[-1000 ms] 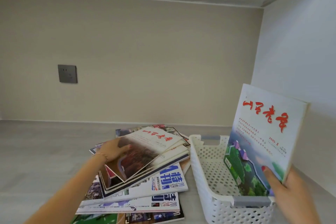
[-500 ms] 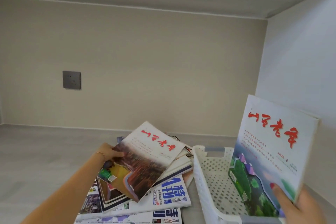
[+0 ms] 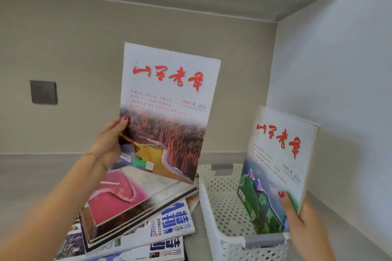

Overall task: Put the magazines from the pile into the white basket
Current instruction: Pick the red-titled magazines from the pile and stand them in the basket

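Head view: the left hand (image 3: pixel 108 144) pinches a red magazine (image 3: pixel 167 112) by its edge; the right hand (image 3: pixel 301 220) pinches another magazine (image 3: pixel 280 167) in the white basket (image 3: pixel 214 229). The red one could slip onto the pile (image 3: pixel 135 216).

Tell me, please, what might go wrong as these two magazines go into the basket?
The left hand pinches the red-forest magazine only at one edge, so it might droop or slip. The right hand props the green-cover magazine upright in the white basket; it may topple. The slanted pile could slide.
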